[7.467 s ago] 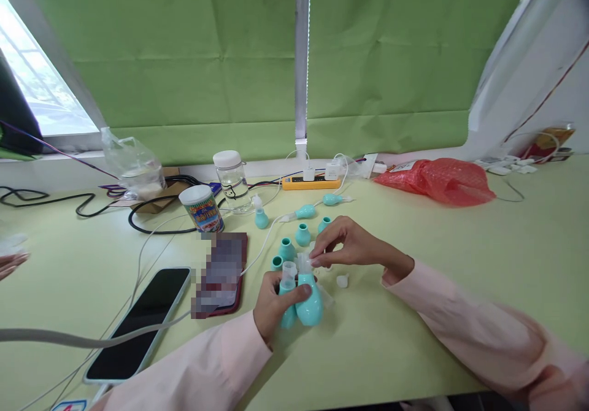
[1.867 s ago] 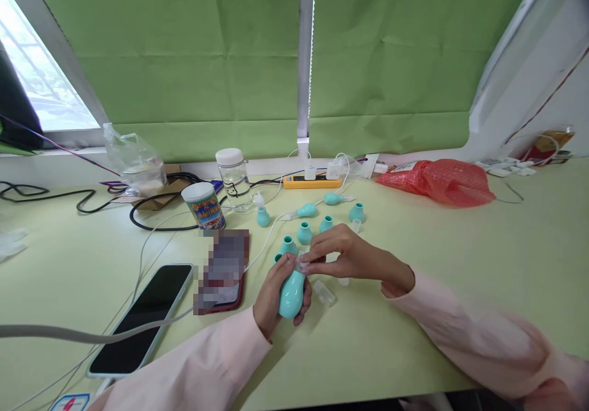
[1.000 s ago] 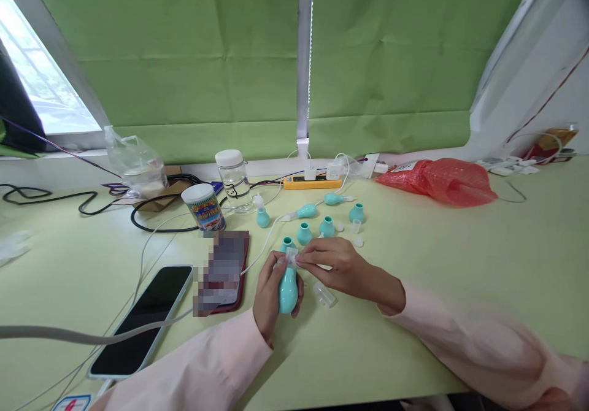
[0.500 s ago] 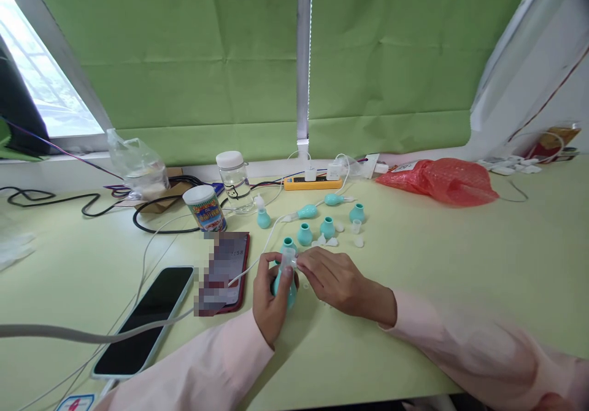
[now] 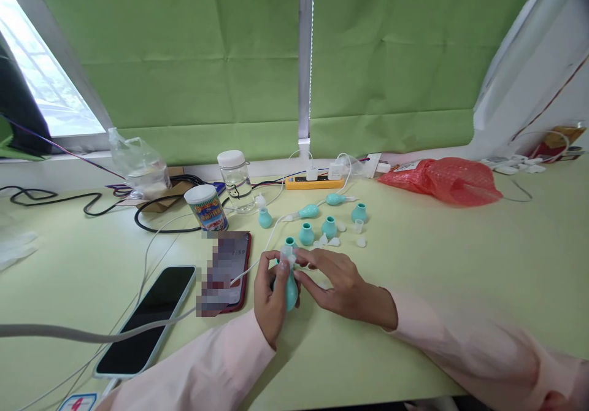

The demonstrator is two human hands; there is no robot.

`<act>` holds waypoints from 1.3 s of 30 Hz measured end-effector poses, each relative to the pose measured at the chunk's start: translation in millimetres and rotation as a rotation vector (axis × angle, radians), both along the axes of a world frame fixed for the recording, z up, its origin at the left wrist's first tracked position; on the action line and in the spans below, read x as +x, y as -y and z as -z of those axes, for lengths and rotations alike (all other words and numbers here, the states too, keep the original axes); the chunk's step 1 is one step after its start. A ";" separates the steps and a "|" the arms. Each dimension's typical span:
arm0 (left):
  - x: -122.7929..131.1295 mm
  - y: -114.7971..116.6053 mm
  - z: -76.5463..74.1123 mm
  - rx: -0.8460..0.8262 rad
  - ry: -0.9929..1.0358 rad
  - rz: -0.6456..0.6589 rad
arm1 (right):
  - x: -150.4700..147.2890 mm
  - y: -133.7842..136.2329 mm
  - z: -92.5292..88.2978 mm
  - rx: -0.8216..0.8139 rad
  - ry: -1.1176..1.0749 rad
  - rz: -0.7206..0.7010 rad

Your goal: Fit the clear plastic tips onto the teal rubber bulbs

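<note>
Right now the left hand [image 5: 271, 297] is wrapping its grip around a teal rubber bulb [image 5: 291, 293]. It is holding the bulb neck-up, low over the counter [image 5: 437, 264] and close in front of the person; whether the base is touching the counter I cannot tell. The right hand [image 5: 343, 285] is pinching a small clear tip [image 5: 288, 255] between thumb and forefinger and pressing it at the bulb's neck. The fingers are covering the joint, so how far it is seated is not showing. By my reading, the step in hand is the joining of tip and bulb, which is calling for a steady bulb and a straight push. Both grips are closed on their parts, neither one spread. Just behind, more teal bulbs [image 5: 306, 234] and loose clear caps [image 5: 358, 226] are lying on the counter, and a red phone [image 5: 230, 267] is lying to the left.
</note>
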State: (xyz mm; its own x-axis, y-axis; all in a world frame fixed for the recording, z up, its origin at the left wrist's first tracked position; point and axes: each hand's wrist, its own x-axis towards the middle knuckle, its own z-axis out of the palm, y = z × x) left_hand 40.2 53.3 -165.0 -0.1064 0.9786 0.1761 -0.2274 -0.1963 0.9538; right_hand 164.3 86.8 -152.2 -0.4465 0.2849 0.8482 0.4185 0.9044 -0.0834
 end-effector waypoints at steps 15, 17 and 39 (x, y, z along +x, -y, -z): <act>2.5 0.7 1.8 -0.057 0.041 0.123 | 4.4 -12.6 -12.7 -0.316 -0.063 -0.235; 3.9 2.0 1.2 -0.094 0.111 0.171 | 5.1 -10.2 -17.6 -0.441 -0.056 -0.256; -0.4 -3.5 4.5 -0.160 -0.076 0.122 | 53.8 -68.0 -34.5 -0.736 0.485 0.136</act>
State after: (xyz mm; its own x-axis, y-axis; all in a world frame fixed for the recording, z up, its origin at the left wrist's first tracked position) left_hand 39.8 56.8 -169.6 0.0218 0.9996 0.0200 -0.1662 -0.0161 0.9860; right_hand 218.1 154.8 -117.7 -0.6315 0.7596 0.1555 0.6586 0.6314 -0.4094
